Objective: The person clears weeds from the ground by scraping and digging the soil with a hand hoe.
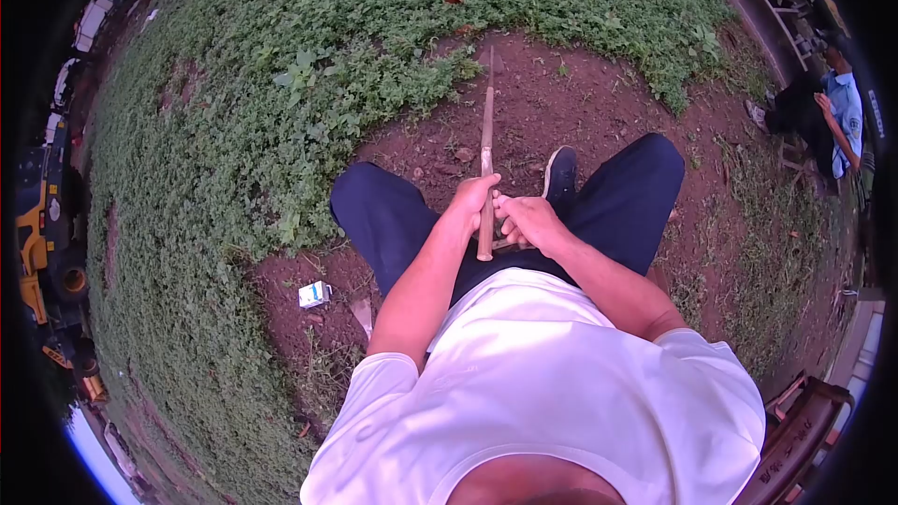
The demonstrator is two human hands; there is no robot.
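A wooden-handled tool [486, 122] with a thin dark blade at its far end points away from me over bare soil. Its handle end lies between my thighs, close to my lap. My left hand [474, 198] is wrapped round the lower handle. Just to the right, my right hand [529, 222] is closed with curled fingers, its fingertips close beside the handle. Whether it grips the handle or some small thing is hidden. The blade's exact shape cannot be made out from this angle.
Low green plants [206, 159] surround the brown soil [580, 84]. A small white-and-blue box [314, 295] lies left of my leg, near a flat pale piece [363, 315]. A person in a light blue shirt [847, 117] sits at right. A yellow machine [33, 252] stands far left.
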